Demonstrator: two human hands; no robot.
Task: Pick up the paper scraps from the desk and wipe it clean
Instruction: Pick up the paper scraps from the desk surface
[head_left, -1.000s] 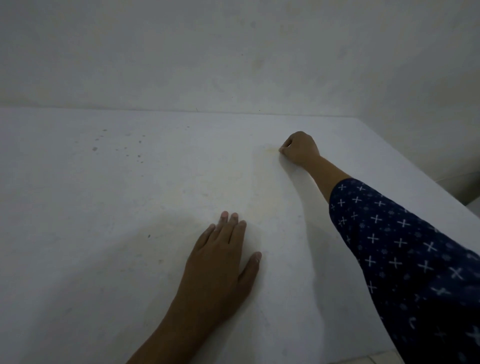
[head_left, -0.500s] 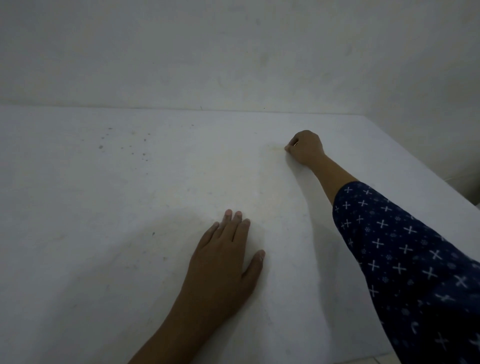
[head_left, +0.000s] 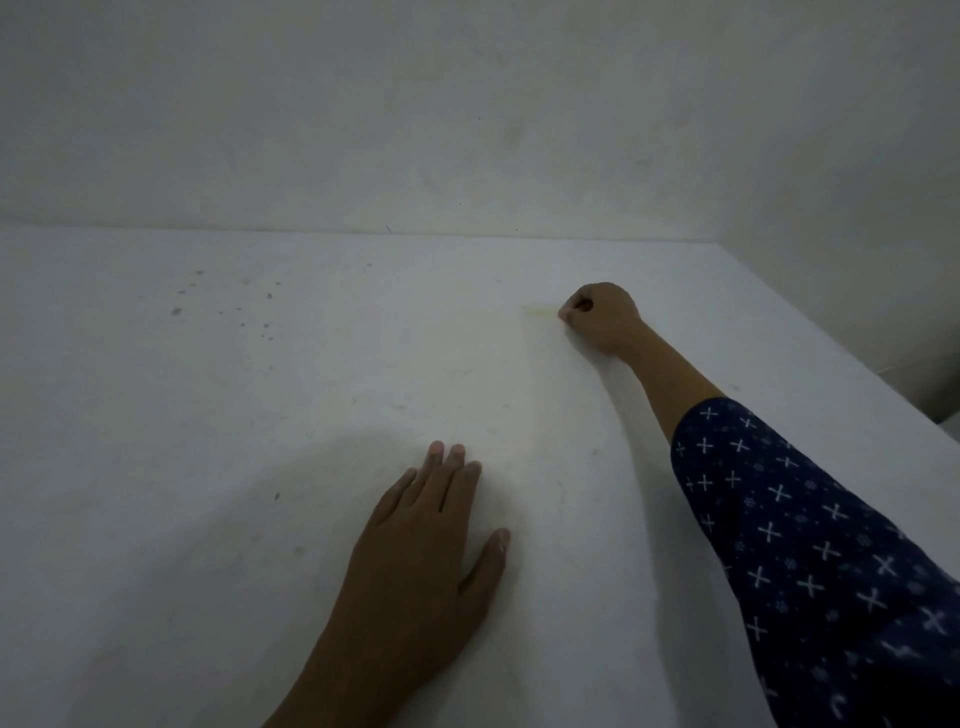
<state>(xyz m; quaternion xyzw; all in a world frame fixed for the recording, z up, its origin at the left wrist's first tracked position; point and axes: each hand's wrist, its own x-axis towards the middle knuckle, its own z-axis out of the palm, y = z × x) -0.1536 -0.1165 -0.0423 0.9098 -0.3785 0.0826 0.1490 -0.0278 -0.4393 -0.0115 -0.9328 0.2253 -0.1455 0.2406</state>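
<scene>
Little has moved since a second ago: both hands lie on the surface (head_left: 208, 415) in nearly the same places, and the right fist keeps close against the yellowish stain (head_left: 537, 312) as before. Item, right hand (head_left: 602, 319): just right of the stain, resting on the surface, fingers curled tight into a fist with the knuckles of the first fingers nearest the stain; whether anything is enclosed in the fist cannot be told. Item, sleeve (head_left: 810, 545): dark blue with small white crosses, covering the right arm from mid-forearm, running from the fist toward the near right, away from the stain. Item, left hand (head_left: 415, 561): well nearer than the stain and a little to its left, palm down and flat on the surface, fingers straight and close together, thumb spread to the side, holding nothing. Item, surface: white, dull, bearing both hands and the stain; its far edge beyond the stain meets the wall (head_left: 467, 130), its right edge runs past the right arm. Item, dark specks (head_left: 223, 306): a loose scatter far to the left of the stain, too small to tell whether paper scraps or marks. Item, single speck (head_left: 277, 496): left of the stain and nearer, just beyond the left hand's side.
</scene>
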